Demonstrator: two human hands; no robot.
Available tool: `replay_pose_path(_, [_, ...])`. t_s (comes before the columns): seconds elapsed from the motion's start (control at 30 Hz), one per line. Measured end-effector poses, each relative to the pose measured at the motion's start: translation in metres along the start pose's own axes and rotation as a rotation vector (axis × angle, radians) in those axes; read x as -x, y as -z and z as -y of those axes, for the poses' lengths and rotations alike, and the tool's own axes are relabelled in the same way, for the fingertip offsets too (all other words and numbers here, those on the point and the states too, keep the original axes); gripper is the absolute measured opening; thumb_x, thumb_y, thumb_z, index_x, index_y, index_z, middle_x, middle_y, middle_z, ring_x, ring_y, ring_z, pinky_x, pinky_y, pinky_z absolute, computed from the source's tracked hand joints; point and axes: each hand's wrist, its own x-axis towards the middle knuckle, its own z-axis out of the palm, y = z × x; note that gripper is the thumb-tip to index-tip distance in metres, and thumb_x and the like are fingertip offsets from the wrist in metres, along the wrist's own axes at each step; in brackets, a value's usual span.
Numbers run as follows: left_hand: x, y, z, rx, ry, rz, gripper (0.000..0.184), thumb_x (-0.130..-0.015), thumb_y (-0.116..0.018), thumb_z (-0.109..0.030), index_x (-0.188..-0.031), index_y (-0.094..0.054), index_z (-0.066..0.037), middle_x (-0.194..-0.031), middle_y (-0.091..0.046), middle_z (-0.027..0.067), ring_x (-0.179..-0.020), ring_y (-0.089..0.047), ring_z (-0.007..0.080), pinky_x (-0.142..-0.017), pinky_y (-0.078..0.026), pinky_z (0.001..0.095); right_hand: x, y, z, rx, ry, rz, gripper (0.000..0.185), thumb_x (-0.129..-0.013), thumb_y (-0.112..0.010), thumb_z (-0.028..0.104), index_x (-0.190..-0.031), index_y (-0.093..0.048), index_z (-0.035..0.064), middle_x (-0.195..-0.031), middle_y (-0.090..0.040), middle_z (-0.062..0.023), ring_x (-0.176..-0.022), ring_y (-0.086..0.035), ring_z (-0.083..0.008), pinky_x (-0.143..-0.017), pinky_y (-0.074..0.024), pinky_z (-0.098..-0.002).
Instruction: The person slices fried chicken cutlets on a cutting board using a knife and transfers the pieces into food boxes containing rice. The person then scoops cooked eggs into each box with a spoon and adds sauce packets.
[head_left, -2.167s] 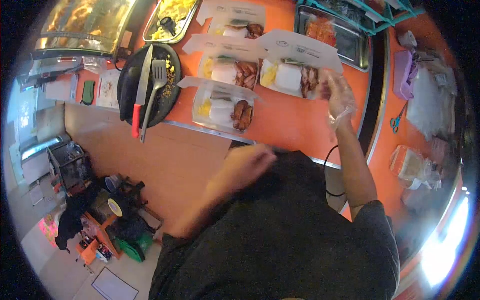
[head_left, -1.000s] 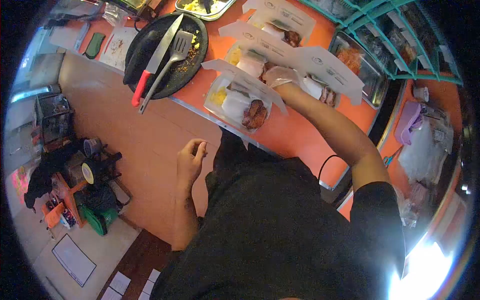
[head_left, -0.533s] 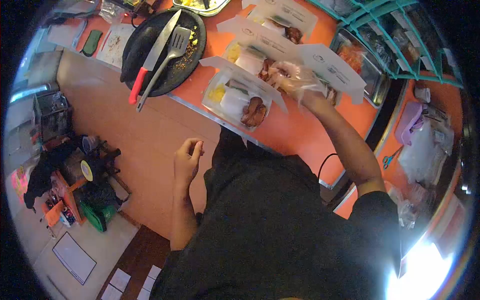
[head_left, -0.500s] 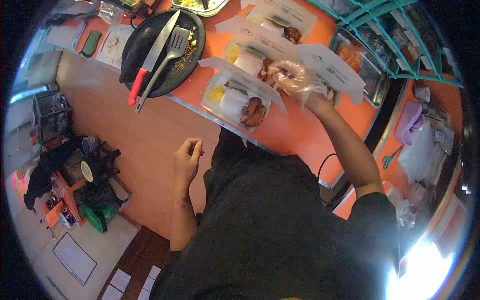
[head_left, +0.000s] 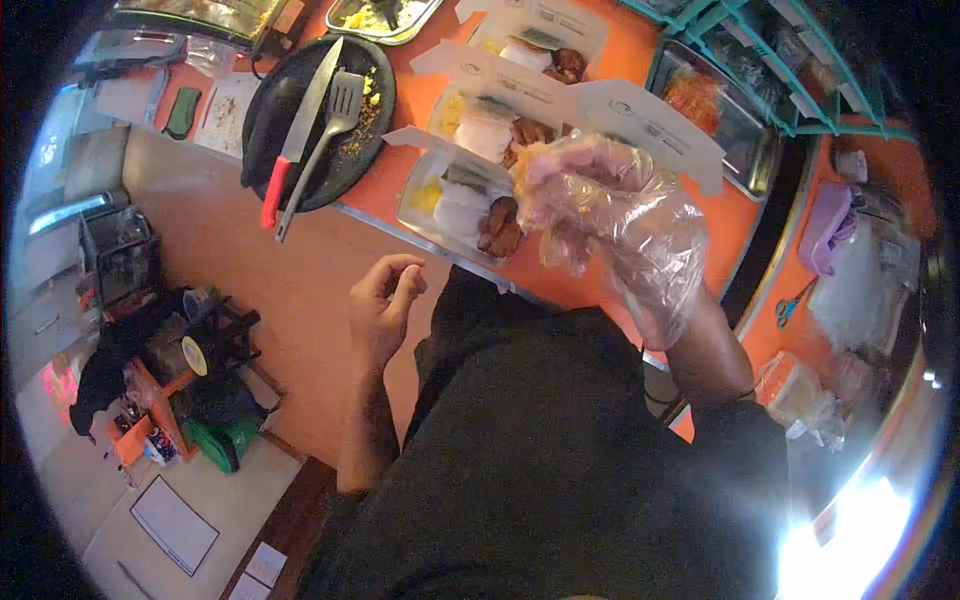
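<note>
My right hand [head_left: 610,215], in a clear plastic glove, is raised over the front of the orange counter with its fingers curled together. At its fingertips shows a small orange-brown bit of food [head_left: 528,172], too blurred to name. Just left of it stands an open white meal box [head_left: 410,208] holding white rice, something yellow and a piece of browned meat [head_left: 498,228]. Behind are more open boxes with similar food, partly hidden by lids [head_left: 650,120] and my glove. My bare left hand [head_left: 385,300] hangs in front of the counter edge, loosely closed, with nothing seen in it.
A dark round board [head_left: 265,120] carries a red-handled knife [head_left: 300,140] and a slotted spatula [head_left: 345,100]. A metal tray [head_left: 740,170] with orange shredded food sits at the right, beside a teal rack [head_left: 770,60]. Blue scissors [head_left: 790,305] lie further right.
My right hand has lifted off the boxes and come nearer the camera, with an orange-brown bit now showing at its fingertips. My left hand stays in about the same place.
</note>
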Motion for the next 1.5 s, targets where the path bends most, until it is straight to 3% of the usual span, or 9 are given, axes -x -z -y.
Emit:
replay_pose_path(0.43, [0.005, 0.001, 0.011, 0.037, 0.035, 0.003, 0.013, -0.093, -0.057, -0.009, -0.097, -0.062, 0.002, -0.077, -0.062, 0.0046, -0.071, -0.058, 0.0093, -0.064, -0.047, 0.0238, 0.002, -0.009, -0.001, 0.030, -0.230, 0.061, 0.029, -0.084, -0.070, 0.027, -0.101, -0.066, 0.0033, -0.080, -0.065, -0.0041, -0.057, -0.057, -0.0072, -0.046, -0.0403, -0.0181])
replay_pose_path(0.67, [0.003, 0.006, 0.013, 0.032, 0.047, -0.019, 0.013, -0.093, -0.056, -0.010, -0.097, -0.062, 0.002, -0.076, -0.062, 0.0045, -0.071, -0.058, 0.0095, -0.065, -0.047, 0.0238, -0.063, 0.044, -0.041, 0.230, 0.115, -0.119, 0.027, -0.083, -0.065, 0.020, -0.105, -0.068, 0.0061, -0.085, -0.069, -0.0055, -0.065, -0.059, -0.0058, -0.051, -0.0429, -0.0205])
replay_pose_path(0.73, [0.003, 0.007, 0.013, 0.015, 0.043, -0.033, 0.014, -0.093, -0.056, -0.010, -0.097, -0.062, 0.002, -0.076, -0.062, 0.0043, -0.071, -0.058, 0.0095, -0.065, -0.047, 0.0237, -0.096, 0.069, -0.067, 0.604, 0.201, -0.148, 0.029, -0.087, -0.060, 0.026, -0.107, -0.066, 0.0066, -0.087, -0.067, -0.0011, -0.067, -0.057, -0.0049, -0.051, -0.0410, -0.0206])
replay_pose_path(0.9, [0.008, 0.008, 0.016, -0.024, 0.032, -0.049, 0.015, -0.093, -0.057, -0.011, -0.097, -0.062, 0.001, -0.076, -0.062, 0.0044, -0.071, -0.058, 0.0094, -0.065, -0.047, 0.0237, -0.114, 0.080, -0.079, 1.202, 0.022, 0.029, 0.037, -0.087, -0.061, 0.034, -0.109, -0.064, 0.0047, -0.090, -0.066, -0.0061, -0.073, -0.058, -0.0106, -0.058, -0.0445, -0.0244])
replay_pose_path(1.0, [0.014, 0.014, 0.024, 0.038, 0.069, -0.078, 0.015, -0.093, -0.057, -0.013, -0.097, -0.062, 0.001, -0.076, -0.063, 0.0044, -0.071, -0.058, 0.0094, -0.065, -0.047, 0.0238, -0.102, 0.082, -0.075, 1.188, 0.247, -0.139, 0.035, -0.088, -0.061, 0.032, -0.107, -0.063, 0.0023, -0.091, -0.065, -0.0097, -0.074, -0.059, -0.0133, -0.064, -0.0475, -0.0268])
replay_pose_path(1.07, [0.018, 0.017, 0.031, 0.028, 0.083, -0.086, 0.015, -0.094, -0.056, -0.013, -0.098, -0.062, 0.001, -0.076, -0.062, 0.0044, -0.071, -0.058, 0.0100, -0.064, -0.046, 0.0239, -0.066, 0.069, -0.066, 0.943, 0.371, -0.466, 0.027, -0.084, -0.061, 0.032, -0.098, -0.065, 0.0098, -0.097, -0.068, -0.0128, -0.091, -0.065, -0.0274, -0.079, -0.0496, -0.0376])
replay_pose_path(1.2, [0.021, 0.016, 0.033, 0.004, 0.128, -0.095, 0.015, -0.094, -0.056, -0.014, -0.098, -0.061, 0.000, -0.076, -0.061, 0.0042, -0.071, -0.057, 0.0106, -0.063, -0.046, 0.0239, -0.026, 0.056, -0.115, 0.927, 0.647, -0.041, 0.022, -0.089, -0.059, 0.019, -0.106, -0.063, 0.0058, -0.100, -0.067, -0.0073, -0.090, -0.063, -0.0166, -0.077, -0.0497, -0.0314])
replay_pose_path(1.3, [0.017, 0.015, 0.035, -0.023, 0.107, -0.059, 0.015, -0.093, -0.058, -0.013, -0.097, -0.063, 0.000, -0.077, -0.065, 0.0051, -0.073, -0.061, 0.0100, -0.066, -0.049, 0.0247, -0.028, 0.035, -0.139, 1.293, 0.532, 0.155, 0.024, -0.089, -0.059, 0.019, -0.108, -0.061, 0.0053, -0.103, -0.066, -0.0068, -0.092, -0.064, -0.0180, -0.078, -0.0505, -0.0330])
replay_pose_path(1.5, [0.021, 0.015, 0.031, 0.012, 0.041, -0.064, 0.016, -0.093, -0.058, -0.015, -0.095, -0.063, 0.000, -0.076, -0.065, 0.0055, -0.073, -0.062, 0.0101, -0.067, -0.049, 0.0245, -0.091, 0.030, -0.183, 0.491, -0.068, 0.250, 0.019, -0.087, -0.059, 0.024, -0.102, -0.064, 0.0129, -0.097, -0.064, -0.0046, -0.085, -0.060, -0.0155, -0.078, -0.0481, -0.0300])
